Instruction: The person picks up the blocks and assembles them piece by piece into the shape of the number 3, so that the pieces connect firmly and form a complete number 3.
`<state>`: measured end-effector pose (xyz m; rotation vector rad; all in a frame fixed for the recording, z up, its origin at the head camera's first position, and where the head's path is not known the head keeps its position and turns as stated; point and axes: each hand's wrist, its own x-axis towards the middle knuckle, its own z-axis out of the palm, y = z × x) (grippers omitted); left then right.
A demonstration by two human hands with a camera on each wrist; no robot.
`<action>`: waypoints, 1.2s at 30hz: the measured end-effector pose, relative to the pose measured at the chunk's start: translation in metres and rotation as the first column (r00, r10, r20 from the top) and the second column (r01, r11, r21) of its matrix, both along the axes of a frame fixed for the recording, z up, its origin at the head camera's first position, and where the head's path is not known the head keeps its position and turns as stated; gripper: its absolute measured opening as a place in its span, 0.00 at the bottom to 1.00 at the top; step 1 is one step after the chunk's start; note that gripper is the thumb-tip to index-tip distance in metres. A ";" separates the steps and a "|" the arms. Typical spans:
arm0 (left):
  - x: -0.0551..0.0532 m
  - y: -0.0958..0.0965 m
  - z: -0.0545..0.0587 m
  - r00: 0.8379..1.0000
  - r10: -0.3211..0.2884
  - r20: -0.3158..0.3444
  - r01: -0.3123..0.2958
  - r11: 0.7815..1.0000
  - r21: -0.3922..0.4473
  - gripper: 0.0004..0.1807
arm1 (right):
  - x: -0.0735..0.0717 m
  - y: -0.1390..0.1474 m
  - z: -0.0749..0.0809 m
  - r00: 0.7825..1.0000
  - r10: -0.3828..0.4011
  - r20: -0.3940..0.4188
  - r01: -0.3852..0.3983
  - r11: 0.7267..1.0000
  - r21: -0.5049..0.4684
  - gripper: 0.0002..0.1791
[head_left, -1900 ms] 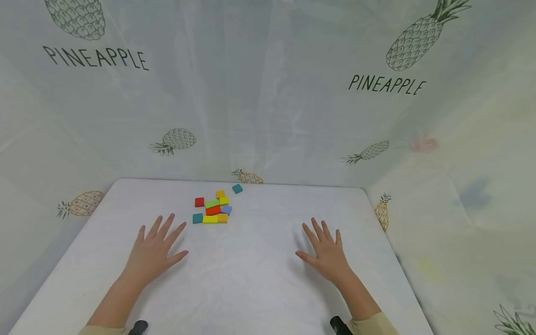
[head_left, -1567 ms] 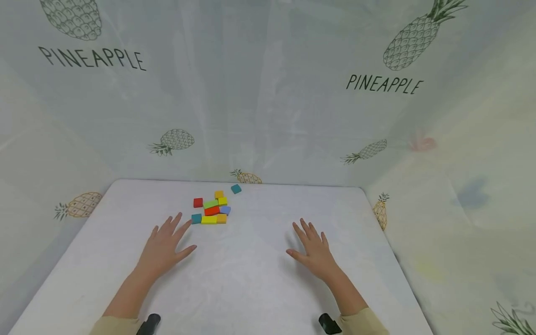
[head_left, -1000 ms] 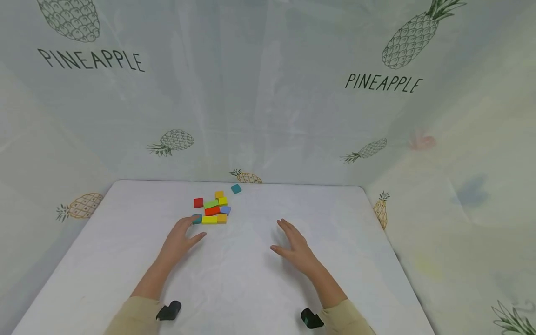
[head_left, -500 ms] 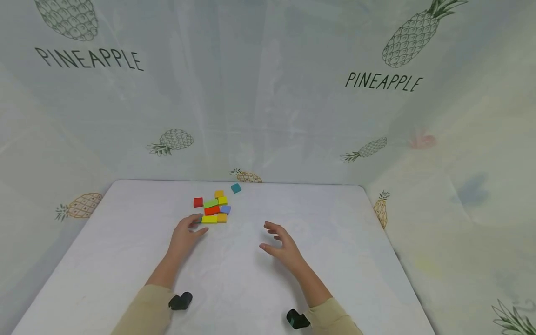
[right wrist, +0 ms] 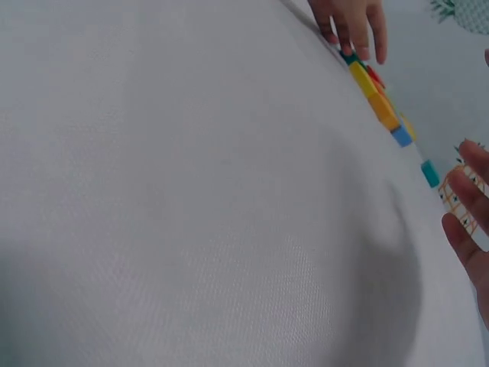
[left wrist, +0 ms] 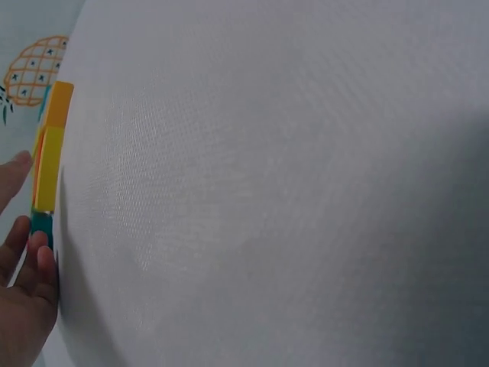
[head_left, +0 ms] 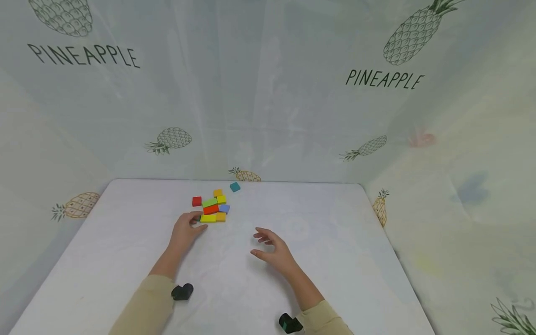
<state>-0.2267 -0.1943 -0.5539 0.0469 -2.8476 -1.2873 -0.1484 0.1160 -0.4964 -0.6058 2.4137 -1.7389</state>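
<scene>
Left hand (head_left: 184, 231) touches the near teal block (left wrist: 42, 223), toward the worktop's (head_left: 335, 260) far-left corner; grip cannot be determined. Right hand (head_left: 275, 251): empty, fingers loosely bent. Pinch squarely; avoid nudging the yellow block (head_left: 208, 218).

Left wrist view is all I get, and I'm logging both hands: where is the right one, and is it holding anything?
Observer: The right hand is above the white table, to the right of the blocks in the head view, holding nothing.
Operator: Is there another teal block besides the front teal block at the fingers of the left hand?
Observer: Yes, a lone teal block lies near the table's far edge, apart from the rest.
Operator: And what lies left of the lime-green block?
Observer: In the head view, a small red block.
</scene>
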 end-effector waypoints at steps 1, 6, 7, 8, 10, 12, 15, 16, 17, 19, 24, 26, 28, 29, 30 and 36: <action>-0.001 0.000 0.001 1.000 -0.006 -0.004 0.006 1.000 -0.009 0.28 | 0.000 0.000 0.000 1.000 0.002 0.005 -0.002 1.000 0.002 0.32; -0.008 -0.003 0.001 1.000 -0.029 -0.002 0.029 0.997 -0.072 0.25 | 0.000 -0.001 -0.001 0.999 0.018 0.035 -0.018 1.000 0.013 0.32; -0.009 -0.004 0.000 1.000 -0.030 0.001 0.030 0.996 -0.085 0.25 | 0.000 -0.002 -0.001 0.999 0.016 0.037 -0.017 1.000 0.019 0.32; -0.010 -0.004 -0.001 0.999 -0.032 0.002 0.032 0.995 -0.095 0.24 | 0.000 -0.002 -0.001 0.999 0.016 0.042 -0.017 1.000 0.024 0.32; -0.013 -0.006 -0.002 1.000 -0.030 0.008 0.031 0.994 -0.104 0.24 | 0.000 -0.003 -0.001 0.999 0.014 0.039 -0.015 0.999 0.031 0.31; -0.016 -0.007 -0.004 1.000 -0.027 0.012 0.028 0.993 -0.114 0.24 | 0.001 -0.004 -0.002 0.999 0.009 0.043 -0.011 0.999 0.035 0.31; -0.019 -0.008 -0.006 1.000 -0.017 0.023 0.019 0.992 -0.123 0.23 | 0.002 -0.005 -0.003 0.999 0.012 0.046 -0.014 0.999 0.029 0.31; -0.019 -0.008 -0.006 1.000 -0.018 0.021 0.020 0.992 -0.127 0.23 | 0.002 -0.005 -0.003 0.999 0.013 0.050 -0.015 1.000 0.026 0.31; -0.020 -0.008 -0.006 1.000 -0.016 0.022 0.019 0.991 -0.131 0.23 | 0.002 -0.006 -0.003 0.999 0.013 0.051 -0.015 1.000 0.027 0.31; -0.020 -0.008 -0.007 1.000 -0.013 0.020 0.016 0.991 -0.133 0.22 | 0.002 -0.007 -0.004 0.999 0.014 0.051 -0.015 1.000 0.023 0.31; -0.019 -0.009 -0.008 1.000 0.001 0.022 0.002 0.992 -0.124 0.20 | 0.002 -0.008 -0.004 0.998 0.019 0.058 -0.021 0.999 0.030 0.31; -0.018 -0.008 -0.008 1.000 0.009 0.025 -0.007 0.994 -0.109 0.20 | 0.001 -0.009 -0.005 0.998 0.021 0.059 -0.023 0.999 0.029 0.31; -0.018 -0.008 -0.008 1.000 0.013 0.020 -0.011 0.995 -0.095 0.19 | 0.000 -0.010 -0.007 0.999 0.022 0.050 -0.023 0.999 0.024 0.30; -0.018 -0.008 -0.008 1.000 0.014 0.017 -0.012 0.996 -0.087 0.19 | -0.001 -0.010 -0.011 0.999 0.018 0.048 -0.019 1.000 0.021 0.31; -0.018 -0.008 -0.008 1.000 0.013 0.016 -0.012 0.997 -0.080 0.19 | -0.003 -0.010 -0.016 0.999 0.011 0.043 -0.012 1.000 0.023 0.31; -0.017 -0.009 -0.008 1.000 0.008 0.019 -0.007 0.999 -0.053 0.18 | -0.016 -0.012 -0.044 0.999 -0.030 0.023 0.029 0.998 0.055 0.32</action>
